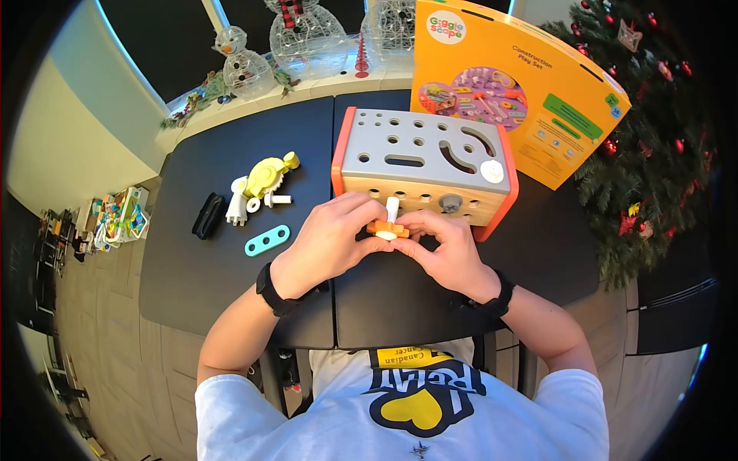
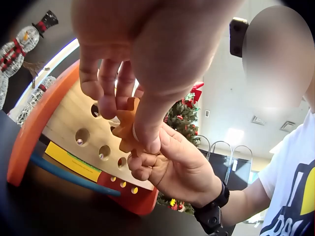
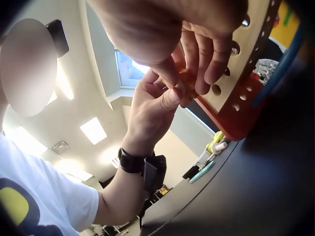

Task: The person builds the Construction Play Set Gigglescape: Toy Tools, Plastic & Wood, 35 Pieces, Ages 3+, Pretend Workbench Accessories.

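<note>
Both hands meet in front of the wooden toy workbench point(image 1: 423, 154). The left hand point(image 1: 330, 234) pinches the left side of an orange toothed piece point(image 1: 378, 228), thumb in front; the right hand point(image 1: 450, 250) pinches its right side. A white bolt point(image 1: 393, 209) stands up out of the orange piece, with a pale round part point(image 1: 387, 236) at its near side. In the left wrist view the orange piece point(image 2: 127, 124) shows between the left thumb and fingers. Fingers hide much of the orange piece point(image 3: 186, 77) in the right wrist view.
Left on the black table point(image 1: 231, 292) lie a yellow toy tool point(image 1: 267, 177), a white screw point(image 1: 277, 200), a teal three-hole strip point(image 1: 267, 240) and a black case point(image 1: 208, 216). An orange box point(image 1: 530, 84) stands behind the workbench, a decorated tree point(image 1: 646, 154) at the right.
</note>
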Demonstrator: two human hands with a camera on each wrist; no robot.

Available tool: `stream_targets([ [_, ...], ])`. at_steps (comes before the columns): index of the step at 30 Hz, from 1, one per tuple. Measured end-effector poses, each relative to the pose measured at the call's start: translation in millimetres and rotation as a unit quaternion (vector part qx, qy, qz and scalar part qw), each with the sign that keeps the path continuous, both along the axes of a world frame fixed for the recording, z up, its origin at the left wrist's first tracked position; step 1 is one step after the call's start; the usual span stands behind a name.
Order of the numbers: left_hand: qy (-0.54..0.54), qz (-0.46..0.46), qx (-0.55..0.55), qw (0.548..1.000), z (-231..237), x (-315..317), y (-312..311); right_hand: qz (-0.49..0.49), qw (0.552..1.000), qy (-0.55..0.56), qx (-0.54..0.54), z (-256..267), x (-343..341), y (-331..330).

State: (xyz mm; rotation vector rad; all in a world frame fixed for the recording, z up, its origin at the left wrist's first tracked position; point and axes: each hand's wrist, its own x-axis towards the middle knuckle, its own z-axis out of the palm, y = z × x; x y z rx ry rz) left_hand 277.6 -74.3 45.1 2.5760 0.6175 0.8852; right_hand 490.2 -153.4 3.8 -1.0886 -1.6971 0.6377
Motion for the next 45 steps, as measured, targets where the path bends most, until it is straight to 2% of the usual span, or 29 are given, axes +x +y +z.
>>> stream_targets([
  [3,0.014,0.000,-0.017,1.000,-1,6,0,-0.018,0.998,-0.035,0.046,-1,5,-2],
  [9,0.022,-0.038,0.037,0.998,7,4,8,-0.043,0.991,-0.069,0.102,-5,4,-3],
  [12,0.040,-0.008,0.121,0.992,23,7,8,-0.041,0.992,-0.078,0.086,-2,5,-1],
  [15,0.057,-0.009,0.134,0.989,37,12,11,-0.044,0.994,-0.056,0.082,-2,4,1],
  [21,0.134,-0.083,0.102,0.982,55,20,25,-0.063,0.995,-0.048,0.052,10,3,0],
  [24,0.158,-0.089,0.118,0.976,61,28,32,-0.070,0.996,-0.036,0.047,10,2,4],
  [27,0.222,-0.060,0.108,0.967,57,34,33,-0.074,0.997,-0.036,0.014,16,-1,3],
  [33,0.255,-0.022,0.088,0.963,61,44,28,-0.051,0.997,-0.057,0.014,19,4,5],
  [39,0.243,-0.047,0.086,0.965,56,46,34,-0.044,0.998,-0.049,-0.014,28,7,5],
  [45,0.251,-0.014,0.068,0.966,55,53,30,-0.079,0.995,-0.048,-0.031,22,-2,5],
])
